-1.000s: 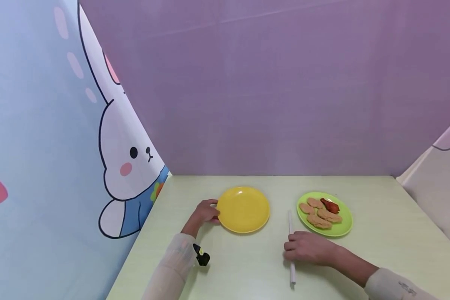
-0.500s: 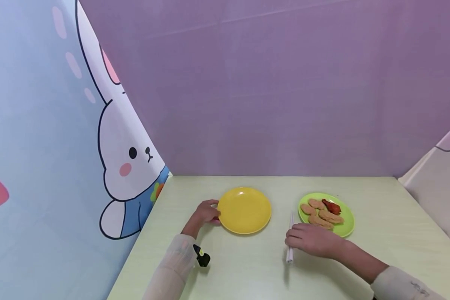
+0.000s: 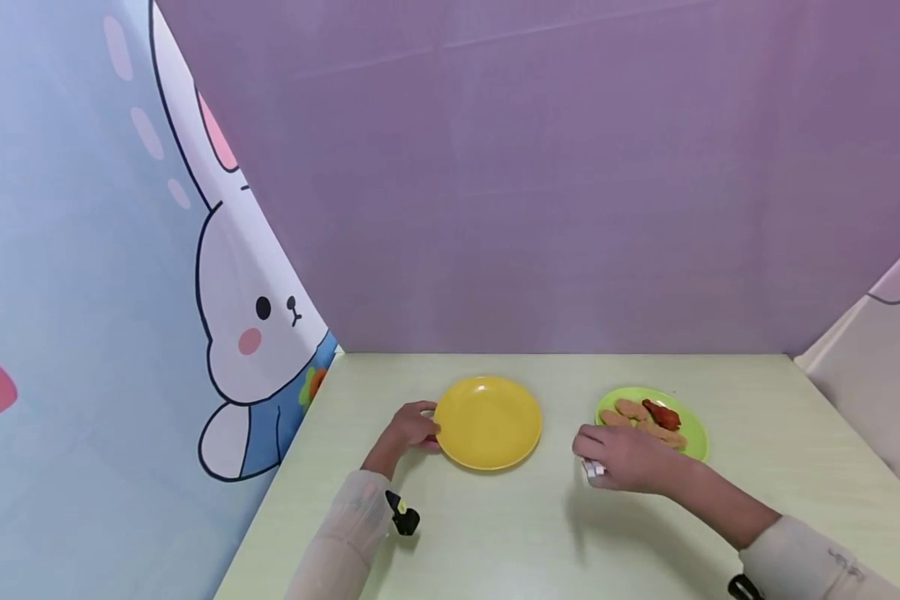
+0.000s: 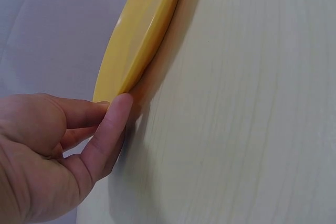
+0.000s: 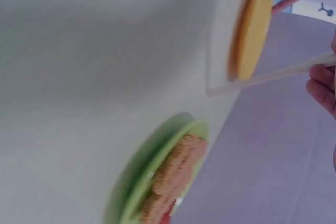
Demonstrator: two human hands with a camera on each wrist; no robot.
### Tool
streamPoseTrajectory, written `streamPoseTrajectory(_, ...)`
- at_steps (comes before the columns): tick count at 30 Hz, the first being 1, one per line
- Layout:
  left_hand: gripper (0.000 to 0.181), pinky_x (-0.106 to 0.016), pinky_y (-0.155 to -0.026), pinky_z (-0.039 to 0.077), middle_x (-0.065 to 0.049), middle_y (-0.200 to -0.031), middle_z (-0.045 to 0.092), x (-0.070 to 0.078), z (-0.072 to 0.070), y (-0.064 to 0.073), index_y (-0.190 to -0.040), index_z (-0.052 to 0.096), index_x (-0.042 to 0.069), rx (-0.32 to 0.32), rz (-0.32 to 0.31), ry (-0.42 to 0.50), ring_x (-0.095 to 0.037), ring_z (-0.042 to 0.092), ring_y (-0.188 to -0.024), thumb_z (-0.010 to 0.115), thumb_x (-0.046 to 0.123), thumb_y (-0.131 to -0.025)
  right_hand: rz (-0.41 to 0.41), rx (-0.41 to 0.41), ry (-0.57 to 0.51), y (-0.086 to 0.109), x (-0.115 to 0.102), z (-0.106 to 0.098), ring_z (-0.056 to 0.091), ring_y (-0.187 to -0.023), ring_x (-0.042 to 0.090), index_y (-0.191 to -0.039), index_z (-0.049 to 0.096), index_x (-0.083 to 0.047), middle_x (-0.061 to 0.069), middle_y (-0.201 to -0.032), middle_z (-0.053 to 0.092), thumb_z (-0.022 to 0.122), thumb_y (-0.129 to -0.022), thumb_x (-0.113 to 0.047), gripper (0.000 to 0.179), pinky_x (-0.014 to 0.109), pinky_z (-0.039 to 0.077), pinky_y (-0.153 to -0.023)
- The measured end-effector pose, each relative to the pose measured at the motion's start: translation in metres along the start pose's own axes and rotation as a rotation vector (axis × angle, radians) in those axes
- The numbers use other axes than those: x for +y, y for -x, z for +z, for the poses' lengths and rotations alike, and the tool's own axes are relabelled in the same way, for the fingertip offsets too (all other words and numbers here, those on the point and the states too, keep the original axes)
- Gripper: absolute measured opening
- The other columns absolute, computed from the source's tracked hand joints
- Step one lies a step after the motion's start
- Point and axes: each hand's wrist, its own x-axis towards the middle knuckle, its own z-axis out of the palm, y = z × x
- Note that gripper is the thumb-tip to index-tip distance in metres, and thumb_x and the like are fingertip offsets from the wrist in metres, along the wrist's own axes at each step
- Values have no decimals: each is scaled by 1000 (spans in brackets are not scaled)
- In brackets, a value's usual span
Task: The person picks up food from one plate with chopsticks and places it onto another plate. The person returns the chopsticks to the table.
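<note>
My left hand (image 3: 414, 425) pinches the left rim of a yellow plate (image 3: 489, 423). In the left wrist view, the thumb and a finger of that hand (image 4: 63, 150) meet at the rim of the yellow plate (image 4: 136, 30). Above the table, my right hand (image 3: 630, 458) grips white chopsticks (image 3: 594, 469), their butt ends showing below the fingers. The right wrist view shows the chopsticks (image 5: 273, 74) slanting down, tips close to the tabletop. Just beyond this hand sits a green plate (image 3: 694, 437) with several nugget-like pieces and a red drumstick (image 3: 662, 414), partly hidden by the hand.
The pale wooden table (image 3: 495, 533) runs back to a purple cloth wall (image 3: 540, 183). A blue wall with a rabbit drawing (image 3: 255, 333) stands at the left, a whitish one (image 3: 885, 383) at the right. Black devices sit near both wrists.
My right hand has raised the chopsticks off the table, moving them slightly away from me and tilting them so the butt ends face me. The left hand stays at the yellow plate.
</note>
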Motion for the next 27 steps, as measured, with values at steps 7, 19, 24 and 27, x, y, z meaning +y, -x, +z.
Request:
streamPoseTrajectory(7, 58, -30, -63, 65, -14, -86, 75, 1, 1, 0, -141, 56, 5, -1, -14, 6, -14, 71, -62, 65, -5, -85, 155, 55, -109, -9, 9, -13, 46, -65, -6, -86, 60, -22, -16, -82, 58, 59, -83, -10, 12, 6, 32, -59)
streamPoseTrajectory(19, 56, -30, -64, 65, -13, -84, 76, 3, 1, 4, -140, 58, 5, -2, 7, -23, -16, 73, -64, 65, -3, -86, 481, -170, -442, -20, 19, -35, 32, -56, -10, -84, 57, -23, -23, -64, 39, 63, -83, -1, 23, 13, 37, -53)
streamPoseTrajectory(24, 55, -29, -64, 64, -12, -84, 76, 4, 1, 5, -140, 58, 5, 9, 10, -48, -15, 73, -64, 66, -2, -86, 466, -187, -512, -22, 22, -37, 35, -55, -10, -84, 57, -23, -24, -63, 41, 64, -85, -1, 23, 13, 39, -52)
streamPoseTrajectory(27, 55, -30, -65, 65, -13, -85, 76, 5, 2, 5, -140, 59, 5, 7, 14, -39, -15, 73, -63, 66, -2, -86, 450, -197, -533, -22, 23, -37, 40, -57, -10, -85, 58, -22, -22, -65, 46, 65, -87, -3, 21, 14, 42, -52)
